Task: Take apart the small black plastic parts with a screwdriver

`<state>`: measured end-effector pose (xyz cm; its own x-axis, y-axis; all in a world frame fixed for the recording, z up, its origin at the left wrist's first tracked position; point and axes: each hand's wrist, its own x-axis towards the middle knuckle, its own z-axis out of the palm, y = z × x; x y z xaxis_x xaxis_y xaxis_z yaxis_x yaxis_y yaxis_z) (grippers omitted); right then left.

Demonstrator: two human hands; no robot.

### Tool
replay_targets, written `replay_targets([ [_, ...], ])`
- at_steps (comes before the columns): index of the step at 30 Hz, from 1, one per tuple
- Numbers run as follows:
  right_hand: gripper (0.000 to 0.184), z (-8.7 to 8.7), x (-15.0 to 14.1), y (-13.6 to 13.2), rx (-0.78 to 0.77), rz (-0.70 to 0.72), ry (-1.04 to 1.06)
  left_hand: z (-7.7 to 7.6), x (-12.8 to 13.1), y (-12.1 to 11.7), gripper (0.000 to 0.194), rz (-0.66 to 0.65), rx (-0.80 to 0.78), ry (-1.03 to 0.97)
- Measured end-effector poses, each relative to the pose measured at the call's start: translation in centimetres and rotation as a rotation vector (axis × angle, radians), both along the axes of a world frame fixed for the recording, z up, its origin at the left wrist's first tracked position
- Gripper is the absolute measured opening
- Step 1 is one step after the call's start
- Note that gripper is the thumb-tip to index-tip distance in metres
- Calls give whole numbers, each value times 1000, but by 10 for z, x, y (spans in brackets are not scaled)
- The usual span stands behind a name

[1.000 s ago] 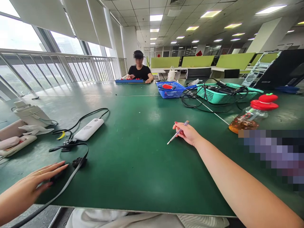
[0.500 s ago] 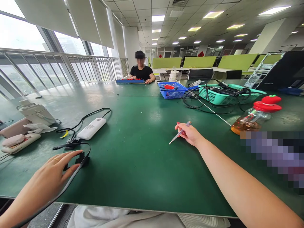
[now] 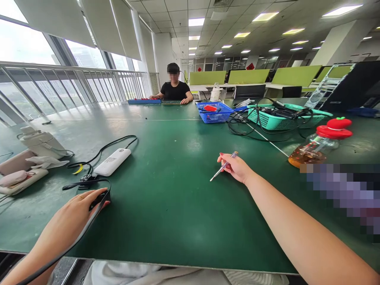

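My right hand (image 3: 237, 168) is closed around a slim screwdriver (image 3: 221, 171) with a see-through handle, its metal tip slanting down to the left over the green table. At the left, near the front edge, my left hand (image 3: 73, 211) has its thumb and fingers around a small black boxy object (image 3: 99, 200), whose kind I cannot make out. A flat black cable (image 3: 87, 227) loops over that object and runs down across my wrist. Just behind lie a black connector piece (image 3: 88, 181) and a white power bank (image 3: 113, 162) with a black cord.
A white bottle (image 3: 41, 140) and pink cases (image 3: 25, 184) stand at the left. At the right are a red-lidded jar (image 3: 314, 148), a teal basket (image 3: 268, 123) of cables and a blue basket (image 3: 215, 116). Across the table (image 3: 166, 221), a person (image 3: 175, 89) sits by a blue tray (image 3: 144, 101).
My left hand has closed its fingers around the black object. My right hand with the screwdriver has barely moved. Across the table, the blue tray has shifted left.
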<state>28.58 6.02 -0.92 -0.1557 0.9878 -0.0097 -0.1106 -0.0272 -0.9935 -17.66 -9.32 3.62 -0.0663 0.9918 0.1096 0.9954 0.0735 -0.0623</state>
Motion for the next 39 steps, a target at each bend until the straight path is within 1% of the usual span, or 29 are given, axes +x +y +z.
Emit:
replay_targets([
  [2, 39, 0, 0, 0, 5, -1, -1, 1, -1, 2, 56, 1, -10, -29],
  [7, 42, -3, 0, 3, 19, -10, -7, 1, -14, 6, 57, -29, -61, -79],
  [9, 43, -3, 0, 4, 27, -11, -13, -2, -11, 6, 53, -38, -34, -83],
  [10, 43, -3, -1, 4, 32, -10, -16, -3, -3, 5, 50, -56, 0, -92],
  [12, 44, -3, -2, 4, 47, -7, -24, -6, 24, 0, 45, -162, 59, -153],
  [13, 45, -3, -3, 3, 56, -6, -28, -8, 43, -2, 39, -259, 55, -223],
  [15, 46, -2, -4, 2, 80, -7, -36, -7, 88, -7, 31, -507, -21, -314],
  [17, 46, -2, -4, 0, 98, -6, -43, -3, 133, -6, 28, -744, -107, -347],
  [19, 45, -2, -4, -1, 120, -16, -73, 2, 169, 3, 26, -897, -138, -339],
  [21, 40, -2, -5, -1, 206, -57, -183, 6, 194, 23, 24, -990, -110, -301],
  [24, 25, -2, -13, -5, 474, -152, -452, 3, 213, 63, 20, -1019, -9, -260],
  [26, 13, -3, -22, -8, 634, -186, -601, -5, 217, 89, 19, -1007, 25, -255],
  [27, 11, -4, -27, -10, 698, -206, -664, -9, 219, 99, 19, -998, 30, -254],
  [29, 15, -7, -38, -14, 824, -253, -804, -18, 219, 114, 21, -970, 25, -267],
  [31, 17, -10, -47, -15, 930, -227, -951, -26, 217, 121, 26, -946, 8, -307],
  [33, 17, -13, -53, -15, 980, -167, -1058, -30, 214, 123, 31, -936, -13, -375],
  [35, 16, -14, -55, -14, 979, -143, -1082, -31, 211, 123, 31, -948, -34, -461],
  [39, 14, -11, -50, -13, 933, -238, -955, -31, 206, 125, 21, -970, -86, -630],
])
